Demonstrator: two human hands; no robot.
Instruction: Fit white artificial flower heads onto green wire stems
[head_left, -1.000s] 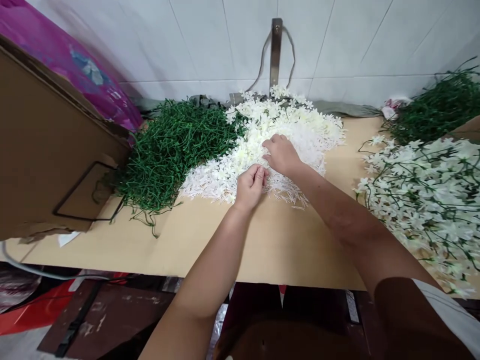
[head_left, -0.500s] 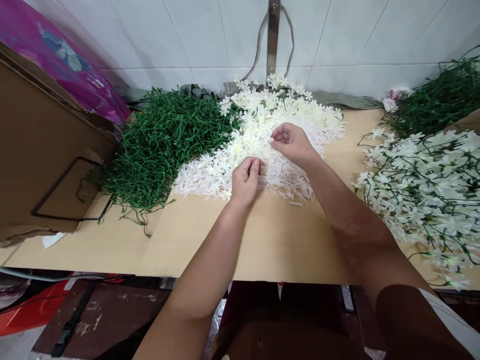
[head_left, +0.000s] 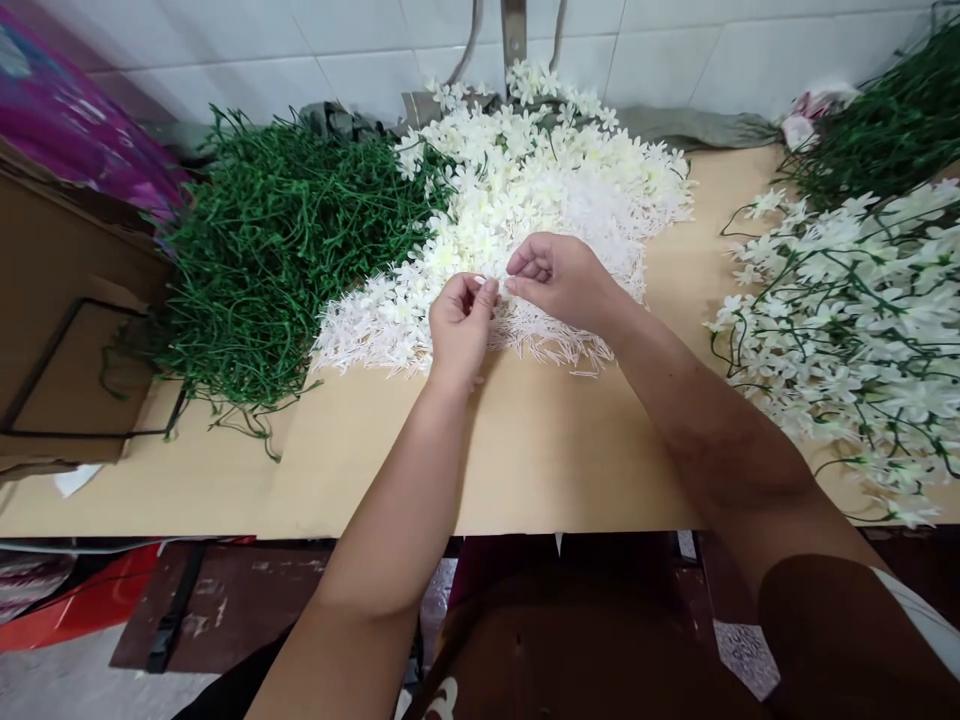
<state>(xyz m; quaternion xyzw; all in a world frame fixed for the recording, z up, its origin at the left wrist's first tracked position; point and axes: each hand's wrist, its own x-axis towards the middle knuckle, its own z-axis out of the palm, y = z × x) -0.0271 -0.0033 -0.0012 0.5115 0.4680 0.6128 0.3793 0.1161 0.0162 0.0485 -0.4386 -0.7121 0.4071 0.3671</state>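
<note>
My left hand is closed in a pinch, thumb against the index finger, with a small white flower piece at its fingertips. Right beside it, my right hand pinches at the same spot, its other fingers curled; the fingers partly hide the piece. Both hands are over the near part of a heap of white artificial flowers, whose thin white stem ends point toward me. Left of this heap lies a pile of green plastic stems.
At the right lie white flowers on green stems, with more green stems behind. A cardboard box and a black wire frame stand at the left. Cardboard covers the table; a tiled wall closes the back.
My hands have come together, fingertips nearly meeting at the small white piece. The camera view has tilted down and shifted. The heaps look the same.
</note>
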